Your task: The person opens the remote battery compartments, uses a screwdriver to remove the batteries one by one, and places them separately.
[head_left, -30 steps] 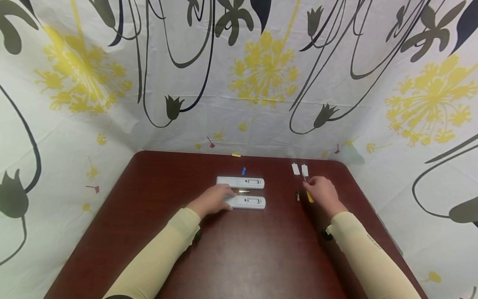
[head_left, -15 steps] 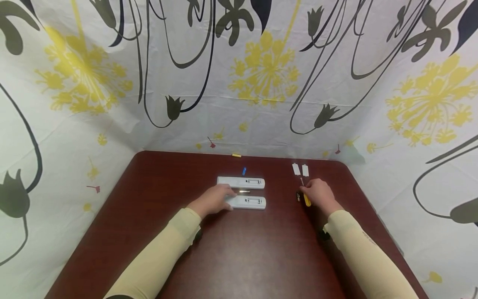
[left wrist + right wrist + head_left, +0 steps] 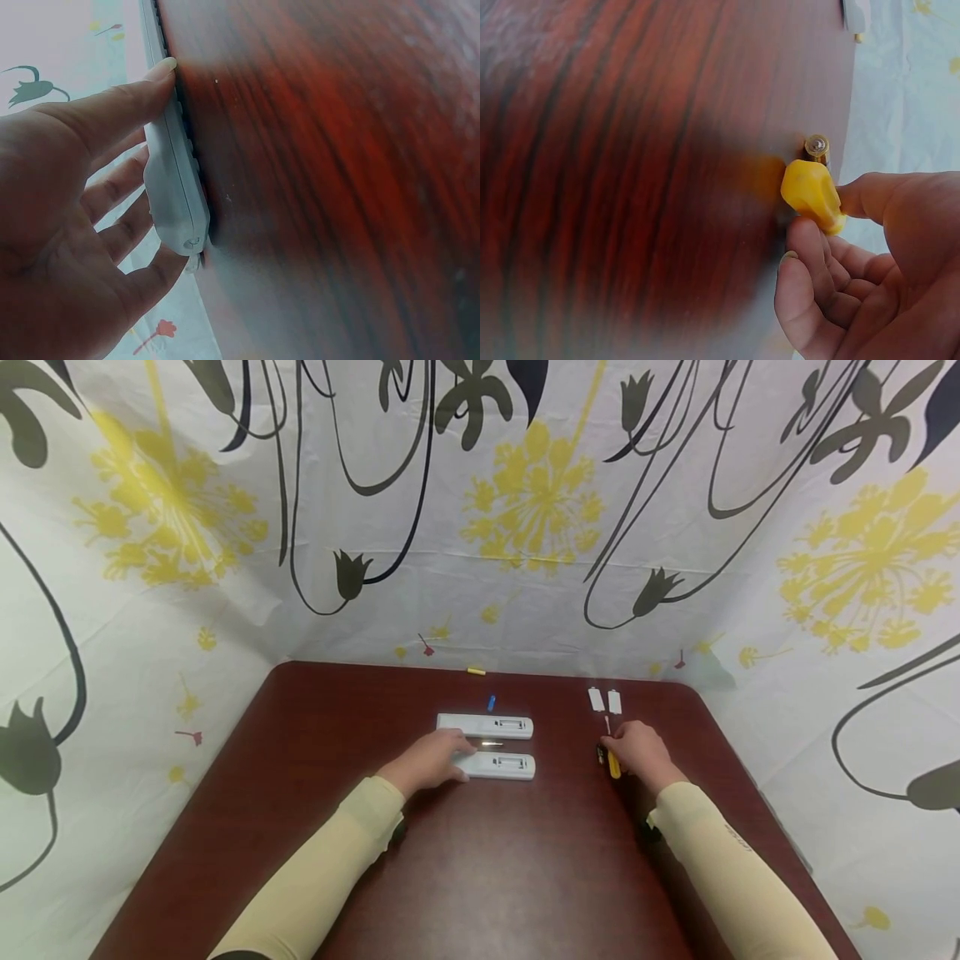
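Note:
My left hand [image 3: 431,758] holds the left end of the nearer white remote control [image 3: 504,766]. That remote lies with its battery compartment uncovered. In the left wrist view my thumb lies along one edge of this remote control [image 3: 176,180] and my fingers are at the other side. Over at the right, my right hand [image 3: 643,750] pinches the yellow handle of a screwdriver [image 3: 614,765], whose thin shaft points away from me. Right beside that handle lies a black and gold battery [image 3: 601,755], also visible past the yellow screwdriver handle [image 3: 808,187] in the right wrist view.
A second white remote control [image 3: 472,725] lies parallel behind the first, with a small shiny gold piece [image 3: 491,744] between them. Farther back are a small blue cylinder [image 3: 491,702] and a yellow one [image 3: 476,672]. Two white battery covers [image 3: 596,699] lie at the back right.
My right hand has drawn the screwdriver slightly toward me and left, away from the white covers and down beside the black battery. The left hand has stayed on the remote control.

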`<action>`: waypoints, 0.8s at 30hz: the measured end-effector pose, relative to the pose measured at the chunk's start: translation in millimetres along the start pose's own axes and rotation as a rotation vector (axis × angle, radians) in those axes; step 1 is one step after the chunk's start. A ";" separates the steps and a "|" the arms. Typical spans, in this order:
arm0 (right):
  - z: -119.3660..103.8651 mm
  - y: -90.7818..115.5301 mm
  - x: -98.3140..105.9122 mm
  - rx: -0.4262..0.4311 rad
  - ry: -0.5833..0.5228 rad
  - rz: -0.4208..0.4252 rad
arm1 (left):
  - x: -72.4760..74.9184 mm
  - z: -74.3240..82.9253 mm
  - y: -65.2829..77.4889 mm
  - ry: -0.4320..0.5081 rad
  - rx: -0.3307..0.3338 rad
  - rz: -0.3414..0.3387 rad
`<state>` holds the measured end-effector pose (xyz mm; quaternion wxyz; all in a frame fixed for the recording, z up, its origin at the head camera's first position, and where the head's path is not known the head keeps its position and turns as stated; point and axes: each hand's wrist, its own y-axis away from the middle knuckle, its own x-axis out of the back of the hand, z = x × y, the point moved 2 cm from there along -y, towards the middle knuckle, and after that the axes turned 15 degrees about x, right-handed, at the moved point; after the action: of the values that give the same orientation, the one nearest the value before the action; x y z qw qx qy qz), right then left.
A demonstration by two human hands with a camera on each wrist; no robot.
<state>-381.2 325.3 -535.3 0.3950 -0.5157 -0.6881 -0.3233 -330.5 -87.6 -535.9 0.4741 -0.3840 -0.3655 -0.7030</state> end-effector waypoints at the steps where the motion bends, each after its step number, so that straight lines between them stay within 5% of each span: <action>1: -0.4 0.3 -0.2 0.000 -0.002 -0.001 | 0.0 0.1 -0.3 0.000 0.001 0.001; 24: -1.7 3.4 -2.3 0.012 0.020 0.021 | 0.8 1.4 0.3 -0.009 0.001 -0.002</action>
<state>-377.2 323.6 -536.4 0.4082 -0.5173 -0.6806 -0.3203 -330.1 -86.7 -534.4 0.4719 -0.3866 -0.3682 -0.7016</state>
